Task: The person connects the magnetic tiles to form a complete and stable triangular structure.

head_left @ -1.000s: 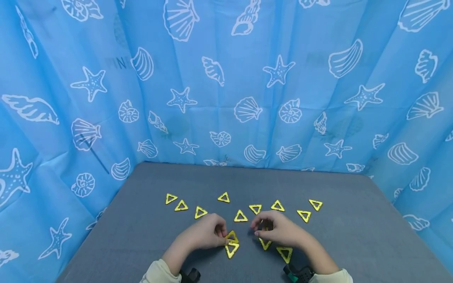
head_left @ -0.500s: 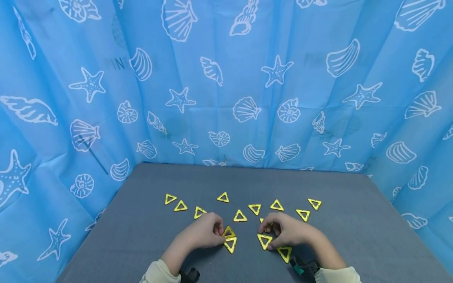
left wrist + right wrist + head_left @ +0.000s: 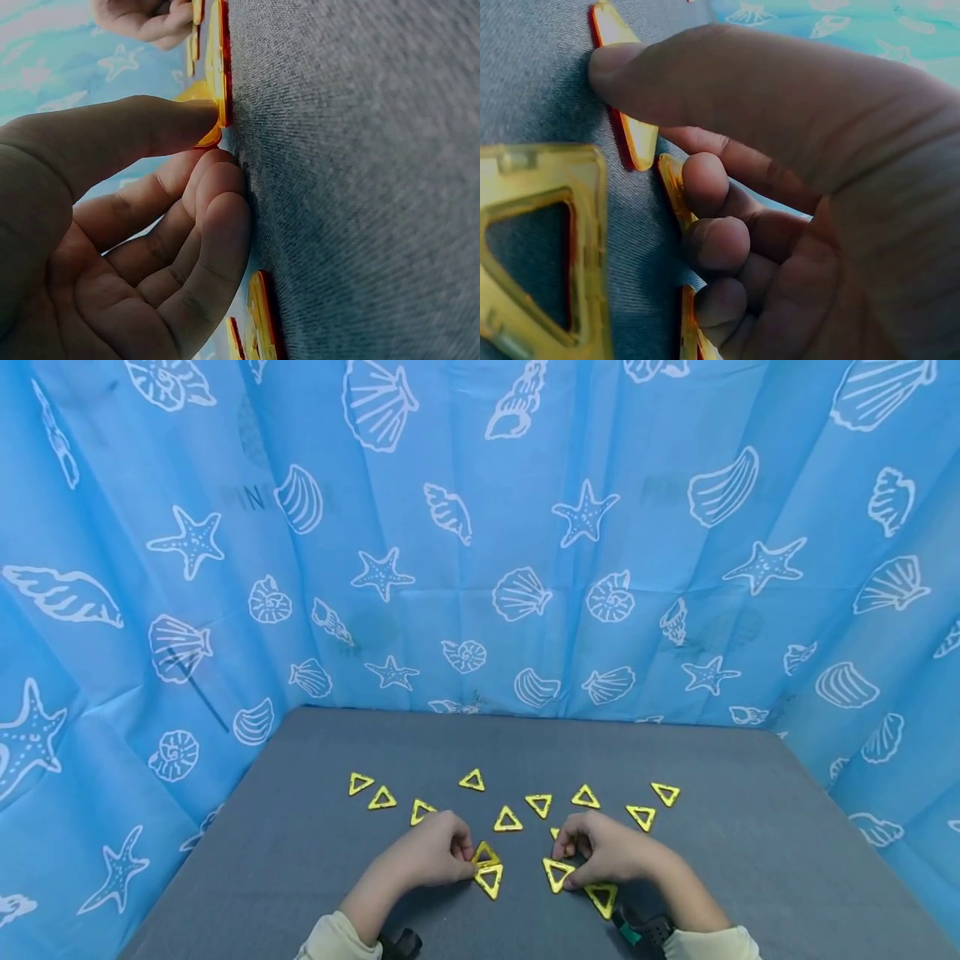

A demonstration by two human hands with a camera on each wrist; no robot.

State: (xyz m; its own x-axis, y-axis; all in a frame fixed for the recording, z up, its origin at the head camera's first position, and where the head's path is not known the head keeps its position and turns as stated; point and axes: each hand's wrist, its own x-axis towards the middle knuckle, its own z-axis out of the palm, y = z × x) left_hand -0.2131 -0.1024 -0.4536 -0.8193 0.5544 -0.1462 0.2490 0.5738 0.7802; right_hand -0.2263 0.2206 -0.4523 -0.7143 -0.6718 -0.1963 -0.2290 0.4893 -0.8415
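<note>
Yellow see-through triangular frame tiles lie about both hands. My left hand [image 3: 438, 850] pinches a triangular tile [image 3: 492, 853] at its left corner. Against its near side sits a second triangular tile [image 3: 484, 887], pointing towards me. In the left wrist view the thumb presses the yellow tile [image 3: 218, 52] close over the cloth, other fingers curled below. My right hand [image 3: 617, 847] grips another triangular tile [image 3: 551, 874] from its right side, thumb on the near edge. The right wrist view shows that thumb across the tile [image 3: 637, 142]; the index fingertip is mostly hidden behind it.
Several more yellow triangles lie spread over the grey cloth-covered table [image 3: 360, 735], such as one tile [image 3: 472, 783] at the back. One tile [image 3: 597, 902] lies just under my right wrist, and another is partly covered by the right fingers. A blue shell-print curtain [image 3: 480, 627] surrounds the table.
My right hand has drawn back from over its tile to the right side, taken hold of it and shifted it slightly left. The left hand's two tiles have moved slightly left and away.
</note>
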